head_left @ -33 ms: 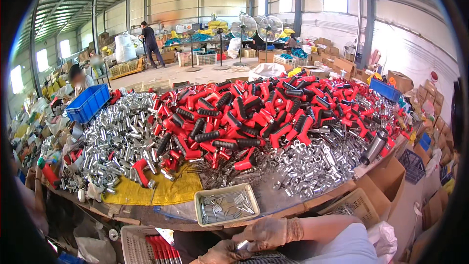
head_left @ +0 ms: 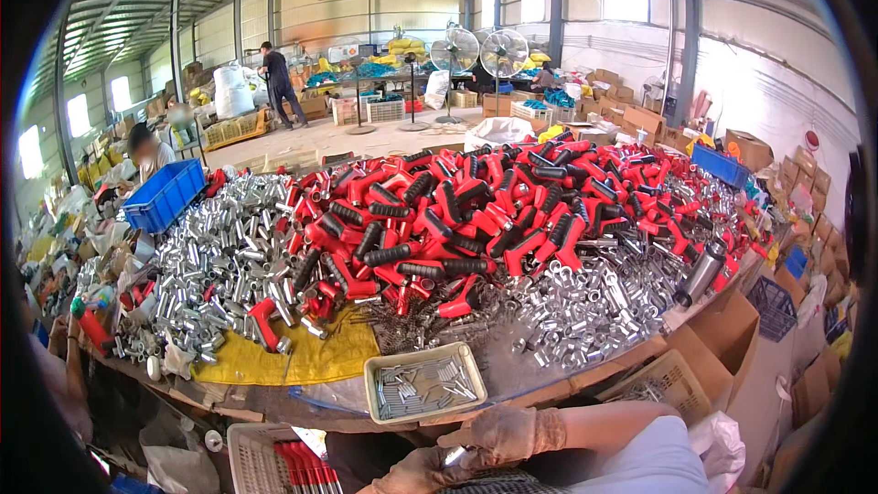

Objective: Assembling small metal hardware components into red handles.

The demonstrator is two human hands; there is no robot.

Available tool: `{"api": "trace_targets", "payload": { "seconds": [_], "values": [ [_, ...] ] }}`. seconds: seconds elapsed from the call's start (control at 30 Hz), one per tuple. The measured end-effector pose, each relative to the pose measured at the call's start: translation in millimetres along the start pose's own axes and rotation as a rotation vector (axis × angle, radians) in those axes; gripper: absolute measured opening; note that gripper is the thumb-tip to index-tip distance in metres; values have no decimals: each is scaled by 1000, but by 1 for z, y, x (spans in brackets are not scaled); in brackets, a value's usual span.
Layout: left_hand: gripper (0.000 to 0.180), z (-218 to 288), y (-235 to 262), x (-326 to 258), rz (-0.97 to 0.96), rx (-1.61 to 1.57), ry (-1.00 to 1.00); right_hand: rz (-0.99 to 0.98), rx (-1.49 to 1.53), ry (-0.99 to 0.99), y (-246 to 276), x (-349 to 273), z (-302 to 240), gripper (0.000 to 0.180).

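Low in front of me, my two gloved hands meet at a small shiny metal piece [head_left: 455, 456], whose exact kind I cannot make out. My right hand [head_left: 509, 435] reaches in from the right with curled fingers closed on its upper side. From below, my left hand [head_left: 416, 473] is closed about the same piece, its fingers partly hidden. Just beyond them, at the table edge, a cream plastic tray [head_left: 373, 391] holds several short metal pins [head_left: 402, 393]. Below to the left, a pale crate [head_left: 251, 462] contains red-handled parts [head_left: 306, 465].
Red and black tool handles [head_left: 439, 220] are heaped across the table, between piles of silver metal sleeves [head_left: 210, 265] and rings [head_left: 585, 311]. A yellow cloth [head_left: 329, 352] lies in front. Cardboard boxes [head_left: 727, 334] stand right. One person [head_left: 151, 151] sits left; another [head_left: 279, 82] stands farther back.
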State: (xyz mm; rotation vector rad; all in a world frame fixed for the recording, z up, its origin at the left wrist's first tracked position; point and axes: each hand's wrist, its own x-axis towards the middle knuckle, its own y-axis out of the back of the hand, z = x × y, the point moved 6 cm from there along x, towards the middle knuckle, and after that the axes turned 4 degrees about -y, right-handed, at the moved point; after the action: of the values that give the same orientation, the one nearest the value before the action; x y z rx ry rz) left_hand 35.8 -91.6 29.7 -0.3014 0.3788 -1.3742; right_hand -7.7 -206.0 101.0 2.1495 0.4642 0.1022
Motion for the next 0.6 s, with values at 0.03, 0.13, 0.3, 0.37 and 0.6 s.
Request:
{"api": "trace_targets", "payload": {
  "seconds": [0.03, 0.13, 0.3, 0.37, 0.6],
  "values": [
    [32, -2, 1, 2, -11, 8, 11, 15, 5, -7, -1, -2, -2, 40],
    [32, -1, 3, 1, 22, 458, -13, 6, 3, -187, -15, 1, 11, 51],
    [33, 8, -3, -6, 163, 227, 140, 134, 112, -99, 31, -10, -16, 59],
    [32, 11, -1, -6, 195, 286, 157, 278, 63, 52, 27, -9, -9, 57],
    [38, 42, -22, -5, 9, 228, -158, 128, 73, 172, 8, -4, 4, 45]
  ]
}}
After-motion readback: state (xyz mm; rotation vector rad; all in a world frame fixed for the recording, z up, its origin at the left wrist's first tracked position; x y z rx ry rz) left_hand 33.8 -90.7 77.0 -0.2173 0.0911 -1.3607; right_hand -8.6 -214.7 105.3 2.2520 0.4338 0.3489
